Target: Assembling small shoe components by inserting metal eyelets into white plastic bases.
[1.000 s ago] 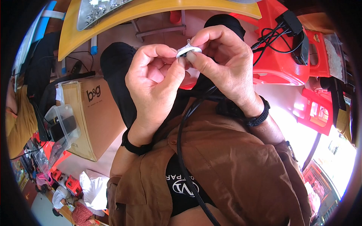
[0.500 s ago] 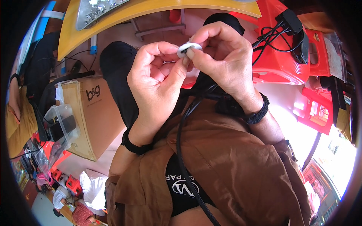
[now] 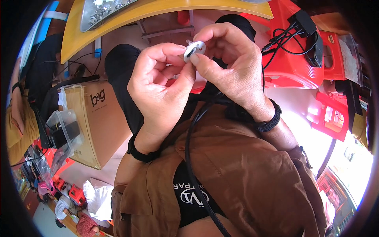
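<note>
Between my two hands, above my knees, is a small round white disc-like part (image 3: 196, 49) with a dark slot or piece in its face and a small clear bit jutting from its upper edge. My left hand (image 3: 164, 77) pinches its left side between thumb and forefinger, the other fingers curled. My right hand (image 3: 233, 59) grips the right side, thumb at the lower edge and forefinger on top. The disc is tilted, its slotted face partly turned toward me. Its exact kind is too small to make out.
Ahead stands a yellow table (image 3: 158, 12) with a metal tray (image 3: 87, 21) of small shiny parts. To the right, a red plastic stool (image 3: 292, 73) carries black cables and a black box (image 3: 303, 23). At left are a cardboard box (image 3: 102, 122) and a clear plastic tub (image 3: 71, 122); another person's arm (image 3: 16, 104) shows beyond.
The white disc has been turned from a flatter, edge-on pose to a steeper tilt, so more of its face shows. Both hands have shifted slightly and still hold it.
</note>
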{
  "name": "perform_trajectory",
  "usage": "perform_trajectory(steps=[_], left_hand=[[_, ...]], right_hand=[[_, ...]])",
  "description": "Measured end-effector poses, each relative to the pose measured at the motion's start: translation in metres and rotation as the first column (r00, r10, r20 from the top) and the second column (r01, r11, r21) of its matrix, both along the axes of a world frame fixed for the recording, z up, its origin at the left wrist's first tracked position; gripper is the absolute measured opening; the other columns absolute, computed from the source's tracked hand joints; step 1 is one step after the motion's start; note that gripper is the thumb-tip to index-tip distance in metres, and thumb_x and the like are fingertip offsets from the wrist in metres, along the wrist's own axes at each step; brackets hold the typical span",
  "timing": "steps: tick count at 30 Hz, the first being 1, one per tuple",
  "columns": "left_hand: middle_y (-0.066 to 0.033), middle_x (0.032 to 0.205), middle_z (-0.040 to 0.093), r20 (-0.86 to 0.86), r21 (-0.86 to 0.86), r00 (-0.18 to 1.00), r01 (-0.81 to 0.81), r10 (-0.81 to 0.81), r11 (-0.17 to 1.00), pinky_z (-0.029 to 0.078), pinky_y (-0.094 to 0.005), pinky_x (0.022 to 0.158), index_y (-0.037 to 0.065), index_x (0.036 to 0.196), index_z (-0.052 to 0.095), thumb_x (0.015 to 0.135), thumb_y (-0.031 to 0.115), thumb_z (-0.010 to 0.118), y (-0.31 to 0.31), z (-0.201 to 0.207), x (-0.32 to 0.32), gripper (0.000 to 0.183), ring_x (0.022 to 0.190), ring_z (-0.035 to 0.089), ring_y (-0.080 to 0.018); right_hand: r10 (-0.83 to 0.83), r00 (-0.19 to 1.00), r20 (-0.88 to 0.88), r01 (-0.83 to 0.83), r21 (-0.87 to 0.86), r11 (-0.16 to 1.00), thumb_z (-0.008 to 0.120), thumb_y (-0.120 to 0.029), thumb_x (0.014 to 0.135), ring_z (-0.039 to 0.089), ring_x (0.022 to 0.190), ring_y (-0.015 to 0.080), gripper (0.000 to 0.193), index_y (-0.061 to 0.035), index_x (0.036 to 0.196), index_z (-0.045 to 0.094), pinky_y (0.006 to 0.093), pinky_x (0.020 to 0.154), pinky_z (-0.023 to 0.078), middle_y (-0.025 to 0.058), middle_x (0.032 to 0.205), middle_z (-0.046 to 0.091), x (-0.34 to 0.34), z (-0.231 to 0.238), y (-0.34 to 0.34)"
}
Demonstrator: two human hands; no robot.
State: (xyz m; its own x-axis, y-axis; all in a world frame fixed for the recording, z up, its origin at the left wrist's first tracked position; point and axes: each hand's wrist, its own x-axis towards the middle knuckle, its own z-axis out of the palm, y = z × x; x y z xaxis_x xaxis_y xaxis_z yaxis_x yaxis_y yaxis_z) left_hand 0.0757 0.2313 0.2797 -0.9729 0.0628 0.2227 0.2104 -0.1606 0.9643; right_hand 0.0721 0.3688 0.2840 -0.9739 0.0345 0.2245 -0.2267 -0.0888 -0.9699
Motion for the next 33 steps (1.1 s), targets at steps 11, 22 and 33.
perform_trajectory(steps=[11, 22, 33], left_hand=[[-0.0081, 0.089, 0.061, -0.122, -0.144, 0.992, -0.004, -0.013, 0.99, 0.057, -0.0228, 0.062, -0.004, 0.099, 0.058, 0.074, -0.016, 0.065, 0.002, 0.001, 0.0, 0.028, 0.077, 0.063, -0.0102], [-0.008, 0.098, 0.059, 0.074, 0.119, 0.988, 0.123, -0.132, 0.985, 0.054, -0.0292, 0.078, -0.001, 0.106, 0.054, 0.087, -0.003, 0.06, -0.01, -0.008, -0.002, 0.021, 0.091, 0.06, -0.0142], [-0.0092, 0.097, 0.061, 0.064, 0.083, 0.99, 0.123, -0.129, 0.989, 0.054, -0.0319, 0.08, -0.002, 0.104, 0.054, 0.088, -0.003, 0.057, -0.008, -0.005, 0.001, 0.016, 0.089, 0.061, -0.0146]], right_hand=[[-0.11, 0.992, -0.055, 0.118, 0.174, 0.978, 0.069, -0.004, 0.071, 0.06, 0.065, 0.005, 0.018, -0.0006, 0.085, 0.059, 0.0198, 0.058, 0.05, 0.0026, 0.074, 0.061, -0.001, -0.003, -0.001], [0.117, 0.98, 0.161, -0.085, -0.189, 0.978, 0.062, 0.006, 0.082, 0.067, 0.078, 0.0119, 0.014, 0.0051, 0.095, 0.058, 0.0245, 0.071, 0.058, 0.0072, 0.086, 0.065, -0.001, 0.007, 0.005], [0.098, 0.988, 0.122, -0.077, -0.168, 0.983, 0.063, 0.007, 0.08, 0.065, 0.076, 0.009, 0.014, 0.0026, 0.091, 0.057, 0.021, 0.069, 0.055, 0.0055, 0.082, 0.065, -0.001, 0.0, 0.008]])
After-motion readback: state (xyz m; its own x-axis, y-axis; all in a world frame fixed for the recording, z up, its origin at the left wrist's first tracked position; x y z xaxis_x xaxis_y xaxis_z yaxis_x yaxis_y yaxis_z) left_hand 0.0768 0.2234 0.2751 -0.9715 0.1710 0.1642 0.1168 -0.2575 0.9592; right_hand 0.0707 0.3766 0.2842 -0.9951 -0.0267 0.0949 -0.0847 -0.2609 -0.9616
